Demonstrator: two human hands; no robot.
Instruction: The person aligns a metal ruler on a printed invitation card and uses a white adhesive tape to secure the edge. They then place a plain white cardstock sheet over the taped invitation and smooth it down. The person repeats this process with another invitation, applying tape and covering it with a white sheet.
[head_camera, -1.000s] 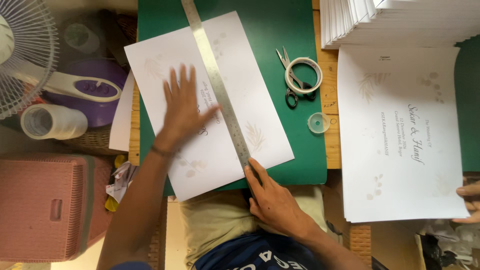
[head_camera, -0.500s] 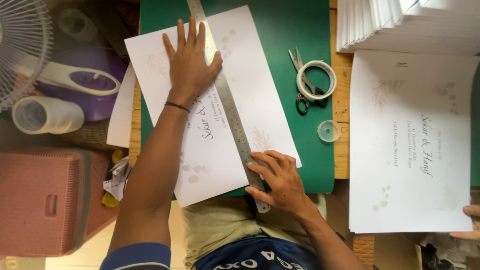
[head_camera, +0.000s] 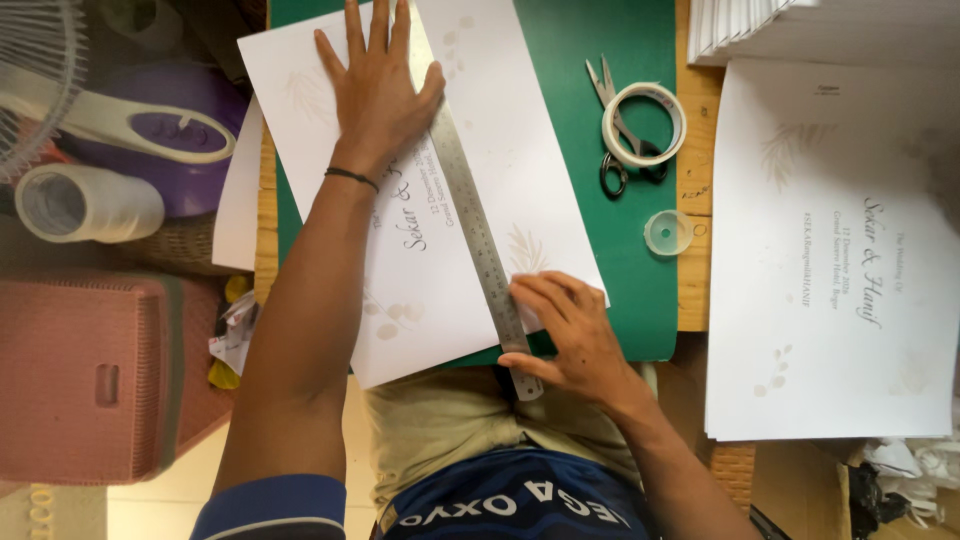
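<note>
Paper lay at the centre of the head view: one printed sheet (head_camera: 420, 200) spread slantwise on one green mat (head_camera: 600, 200) atop the wooden worktop (head_camera: 695, 270), with one steel ruler (head_camera: 470, 225) laid lengthwise across it. The left hand (head_camera: 378, 95) was spread flat, fingers splayed, pressing the sheet and the ruler's far end, grasping nothing. The right hand (head_camera: 570, 335) rested on the ruler's near end, fingertips (head_camera: 525, 290) bent onto the metal edge; whether that grip enclosed a small tool could not be told. The sheet looked thin, light and easily creased or slid, so it would best be held by flat pressure rather than a pinch; the ruler looked stiff and slick, best pinned at both ends. To the right sat one pair of scissors (head_camera: 612, 165), one tape ring (head_camera: 645, 122), one small round lid (head_camera: 668, 232) and one stack of like sheets (head_camera: 830, 300). To the left stood one fan (head_camera: 40, 80), one clear roll (head_camera: 85, 203) and one pink basket (head_camera: 95, 375).
</note>
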